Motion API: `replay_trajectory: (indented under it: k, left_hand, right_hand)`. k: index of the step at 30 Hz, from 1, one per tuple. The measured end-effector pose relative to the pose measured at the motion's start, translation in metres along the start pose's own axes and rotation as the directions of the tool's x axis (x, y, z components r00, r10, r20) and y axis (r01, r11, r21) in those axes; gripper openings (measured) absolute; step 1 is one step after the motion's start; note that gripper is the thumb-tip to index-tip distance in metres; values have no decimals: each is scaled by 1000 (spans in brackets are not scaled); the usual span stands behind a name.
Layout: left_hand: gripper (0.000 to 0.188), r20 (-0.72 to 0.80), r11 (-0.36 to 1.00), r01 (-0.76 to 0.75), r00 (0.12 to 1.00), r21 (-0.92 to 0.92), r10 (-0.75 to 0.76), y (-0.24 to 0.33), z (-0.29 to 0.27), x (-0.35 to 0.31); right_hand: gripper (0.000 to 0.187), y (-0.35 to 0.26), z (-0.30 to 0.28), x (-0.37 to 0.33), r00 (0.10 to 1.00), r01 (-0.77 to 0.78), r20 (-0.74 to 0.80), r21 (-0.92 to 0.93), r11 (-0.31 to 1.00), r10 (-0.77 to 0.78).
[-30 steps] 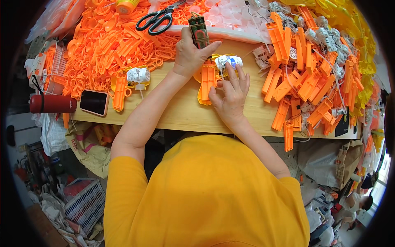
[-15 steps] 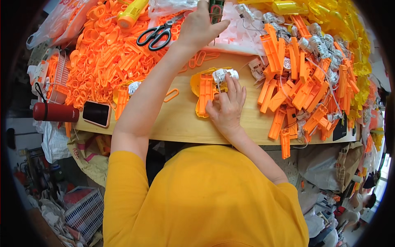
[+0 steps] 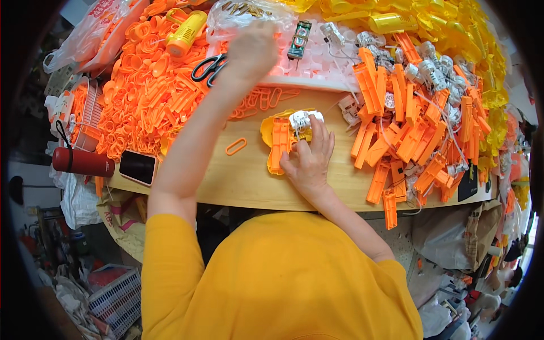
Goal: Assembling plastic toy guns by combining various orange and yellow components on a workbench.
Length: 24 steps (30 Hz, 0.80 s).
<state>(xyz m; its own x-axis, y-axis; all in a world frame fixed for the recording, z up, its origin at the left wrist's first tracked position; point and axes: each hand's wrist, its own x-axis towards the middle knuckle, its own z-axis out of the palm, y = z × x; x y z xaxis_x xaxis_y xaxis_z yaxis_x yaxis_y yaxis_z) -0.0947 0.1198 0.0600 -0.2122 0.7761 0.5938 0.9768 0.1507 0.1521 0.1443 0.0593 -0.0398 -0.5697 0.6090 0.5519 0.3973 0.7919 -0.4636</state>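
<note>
Green piece [image 3: 299, 39] released; now on the translucent cups [image 3: 323, 61] toward the table's [image 3: 226, 187] far edge. Left hand [image 3: 253, 54] shifted to the clear bag [image 3: 218, 21]; fingers blurred, cannot tell if holding. Right hand [image 3: 309, 161]: fingers narrowly curled, tips on the white unit [image 3: 300, 120] in the yellow shell [image 3: 266, 133], inward of near edge. Step, judged: steadying while reaching; calls for a small, careful pick. Flask [image 3: 88, 162], phone [image 3: 137, 168] at near-left corner; crate [image 3: 119, 294] on floor.
</note>
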Motion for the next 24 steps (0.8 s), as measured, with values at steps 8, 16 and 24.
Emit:
replay_trajectory:
  k: [8, 16, 24]
  left_hand:
    - [39, 384, 933, 199, 870, 299, -309, -50, -64, -42]
    - [35, 389, 947, 281, 863, 159, -321, -58, -77, -54]
    - [41, 414, 693, 630, 768, -351, -488, -22, -132, -119]
  right_hand:
    - [26, -6, 17, 16, 998, 15, -53, -43, 999, -18]
    - [26, -5, 0, 11, 995, 31, -98, 12, 999, -30]
    - [18, 7, -29, -27, 995, -7, 98, 1, 1000, 7]
